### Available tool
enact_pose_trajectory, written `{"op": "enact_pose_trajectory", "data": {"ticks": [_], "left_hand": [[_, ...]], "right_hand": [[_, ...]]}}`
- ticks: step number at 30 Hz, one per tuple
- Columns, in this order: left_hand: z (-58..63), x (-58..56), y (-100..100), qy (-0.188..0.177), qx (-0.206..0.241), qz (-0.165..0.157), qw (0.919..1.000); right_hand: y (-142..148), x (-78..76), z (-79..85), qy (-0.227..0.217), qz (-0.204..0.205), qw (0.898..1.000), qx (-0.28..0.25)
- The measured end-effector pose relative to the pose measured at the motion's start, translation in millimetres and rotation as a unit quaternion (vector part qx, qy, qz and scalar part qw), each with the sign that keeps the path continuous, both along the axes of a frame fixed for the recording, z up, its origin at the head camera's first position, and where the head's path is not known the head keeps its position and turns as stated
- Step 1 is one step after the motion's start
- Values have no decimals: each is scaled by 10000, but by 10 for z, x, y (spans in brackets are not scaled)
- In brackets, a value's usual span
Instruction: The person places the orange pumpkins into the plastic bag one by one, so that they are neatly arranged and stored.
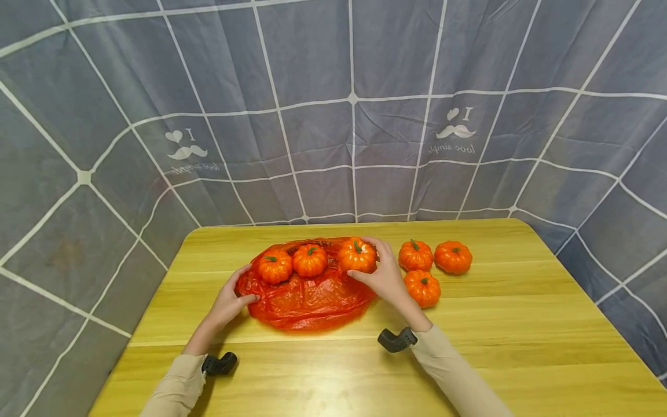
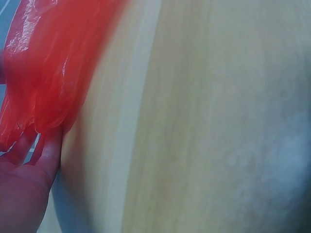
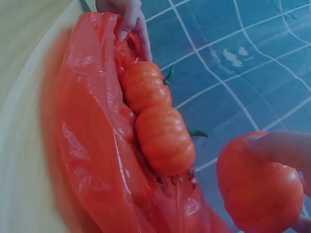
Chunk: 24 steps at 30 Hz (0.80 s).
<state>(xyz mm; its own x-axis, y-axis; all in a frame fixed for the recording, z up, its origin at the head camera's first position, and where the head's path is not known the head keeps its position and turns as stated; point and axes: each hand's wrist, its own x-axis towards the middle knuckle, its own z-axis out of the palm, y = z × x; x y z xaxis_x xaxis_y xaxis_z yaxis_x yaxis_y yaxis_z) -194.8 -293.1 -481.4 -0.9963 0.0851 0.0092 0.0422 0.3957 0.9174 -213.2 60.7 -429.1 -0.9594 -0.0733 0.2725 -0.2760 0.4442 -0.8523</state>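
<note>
A red plastic bag (image 1: 312, 304) lies spread on the table, crinkled and see-through. My left hand (image 1: 227, 298) grips its left edge, thumb on top; in the left wrist view several fingers (image 2: 48, 153) reach under the plastic. Two small orange pumpkins with green stems, the left pumpkin (image 1: 275, 267) and the middle pumpkin (image 1: 310, 260), sit side by side on the bag. Over the bag's right end, my right hand (image 1: 387, 275) holds a third pumpkin (image 1: 357, 256) between thumb and fingers. The right wrist view shows this held pumpkin (image 3: 257, 187) apart from the other two.
Three more pumpkins stand on the wooden table (image 1: 521, 324) to the right of the bag: a back pumpkin (image 1: 416, 255), a far right pumpkin (image 1: 453, 258) and a front pumpkin (image 1: 422, 288). A grey curtain (image 1: 323, 139) with white lines hangs behind the table.
</note>
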Motion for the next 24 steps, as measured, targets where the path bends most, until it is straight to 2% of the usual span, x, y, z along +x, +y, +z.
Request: {"op": "enact_pose_trajectory", "data": {"ticks": [8, 15, 24], "left_hand": [[8, 5, 5, 3, 94, 2, 10000], [0, 10, 5, -43, 48, 13, 10000], [-19, 7, 9, -73, 6, 43, 10000]], "right_hand": [[-175, -196, -62, 115, 31, 9989, 450], [-250, -351, -134, 90, 48, 9980, 627], [-258, -422, -236, 76, -5, 9974, 710]]}}
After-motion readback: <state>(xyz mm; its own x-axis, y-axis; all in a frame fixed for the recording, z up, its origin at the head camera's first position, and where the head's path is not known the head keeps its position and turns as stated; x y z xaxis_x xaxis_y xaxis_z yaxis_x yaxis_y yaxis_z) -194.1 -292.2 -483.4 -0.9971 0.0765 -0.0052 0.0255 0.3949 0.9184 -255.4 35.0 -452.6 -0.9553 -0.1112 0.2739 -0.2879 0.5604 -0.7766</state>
